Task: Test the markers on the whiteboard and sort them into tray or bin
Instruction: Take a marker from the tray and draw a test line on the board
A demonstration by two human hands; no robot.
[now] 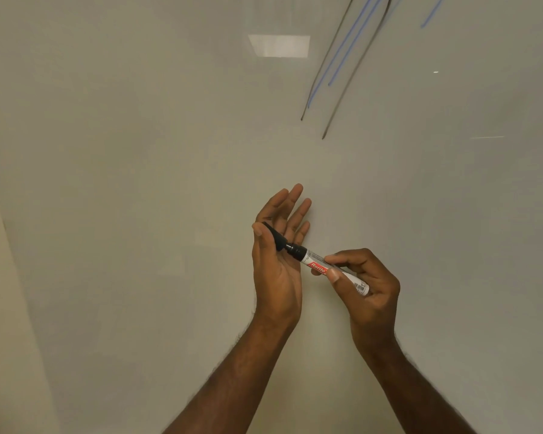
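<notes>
Head view: marker point(333, 267) pinched across its white barrel by right hand point(369, 285), fingers curled round it; black cap point(275, 236) held under thumb of left hand point(278, 255), other fingers straight and spread. Cap only lightly trapped, so likely to slip and drop; bare tip close to palm, ink smear possible. Whiteboard point(138, 183) directly behind, blue and dark strokes point(345, 67) upper right, ceiling light reflected; tray and bin not visible.

white marker point(336, 270), black cap point(276, 236), blue strokes point(342, 61)

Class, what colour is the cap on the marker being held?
Black, seen in the head view: the cap sits against the left hand; the right hand grips the marker.
</notes>
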